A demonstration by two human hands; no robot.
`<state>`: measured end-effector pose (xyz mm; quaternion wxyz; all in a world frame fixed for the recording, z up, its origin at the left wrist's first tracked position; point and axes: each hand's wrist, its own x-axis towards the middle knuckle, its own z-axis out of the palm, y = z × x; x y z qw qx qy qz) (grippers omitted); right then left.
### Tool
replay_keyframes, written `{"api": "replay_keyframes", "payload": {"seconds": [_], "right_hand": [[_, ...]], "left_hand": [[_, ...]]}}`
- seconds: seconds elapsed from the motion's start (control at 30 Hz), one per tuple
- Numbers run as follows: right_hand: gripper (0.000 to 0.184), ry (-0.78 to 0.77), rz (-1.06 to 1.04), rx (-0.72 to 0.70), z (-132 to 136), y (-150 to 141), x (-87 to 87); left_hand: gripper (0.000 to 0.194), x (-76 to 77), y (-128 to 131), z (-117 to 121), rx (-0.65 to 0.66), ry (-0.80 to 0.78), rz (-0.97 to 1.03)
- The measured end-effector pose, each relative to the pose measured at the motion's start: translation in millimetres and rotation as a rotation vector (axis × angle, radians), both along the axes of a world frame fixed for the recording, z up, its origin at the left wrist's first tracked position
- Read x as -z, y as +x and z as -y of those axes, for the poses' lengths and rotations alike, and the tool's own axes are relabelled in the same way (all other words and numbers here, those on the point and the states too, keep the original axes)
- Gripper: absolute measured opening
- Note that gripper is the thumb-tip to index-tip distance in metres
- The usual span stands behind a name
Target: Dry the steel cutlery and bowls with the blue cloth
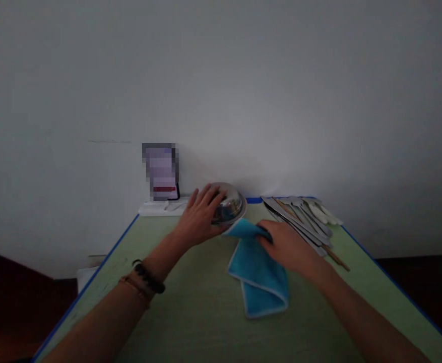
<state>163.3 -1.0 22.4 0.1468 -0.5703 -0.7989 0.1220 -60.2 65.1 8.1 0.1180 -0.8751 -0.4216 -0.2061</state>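
Observation:
My left hand (202, 213) lies with spread fingers on the near left side of a shiny metal bowl (231, 204), which appears upside down at the back of the table. In my right hand (281, 242) is a blue cloth (260, 275) with pale edging, pinched near its top and hanging in folds. A dark piece (264, 233) shows between the fingers of that hand; I cannot make out what it is. The upper part of the cloth reaches close to the bowl's near rim; whether they touch is unclear.
Knives, forks, spoons and chopsticks lie in a pile of cutlery (304, 222) at the back right, beyond my right hand. A phone-like screen (162, 171), blurred out, stands on a white base (156, 208) at the back left. The green table (190, 312) has blue edges and meets a wall.

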Motion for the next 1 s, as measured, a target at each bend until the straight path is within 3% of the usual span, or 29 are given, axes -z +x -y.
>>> {"api": "replay_keyframes", "payload": {"seconds": [0.1, 0.17, 0.27, 0.33, 0.5, 0.63, 0.73, 0.83, 1.0], "right_hand": [[0.017, 0.033, 0.054, 0.089, -20.2, 12.2, -32.3], [0.022, 0.113, 0.082, 0.251, -29.8, 19.8, -46.3], [0.025, 0.222, 0.014, 0.436, -37.3, 24.4, -48.6], [0.026, 0.230, -0.069, 0.468, -39.6, 24.3, -40.9], [0.027, 0.215, -0.363, 0.454, -42.5, 30.4, -27.7], [0.031, 0.300, -0.458, 0.451, -36.9, 41.7, -40.9], [0.027, 0.380, -0.435, 0.407, -29.0, 45.0, -54.6], [0.024, 0.419, -0.430, 0.351, -22.8, 40.2, -63.3], [0.027, 0.202, -0.733, 0.126, -15.9, 20.4, -67.5]], "left_hand": [[0.077, 0.9, -0.7, 1.4, -0.008, -0.012, -0.044], [0.078, 2.6, -3.0, 4.2, -0.027, 0.005, -0.032], [0.081, 3.9, -7.8, 8.2, -0.008, 0.018, -0.002], [0.079, 2.6, -11.0, 9.9, 0.037, 0.026, 0.019], [0.049, -14.7, -16.6, 8.9, 0.009, 0.098, 0.178], [0.052, -46.9, -12.0, 9.9, -0.146, 0.075, 0.229], [0.049, -71.8, -2.7, 15.3, -0.208, -0.013, 0.099], [0.044, -86.8, 8.1, 22.1, -0.213, -0.090, -0.010], [0.042, -96.3, 22.3, 33.9, -0.191, -0.079, -0.002]]}}
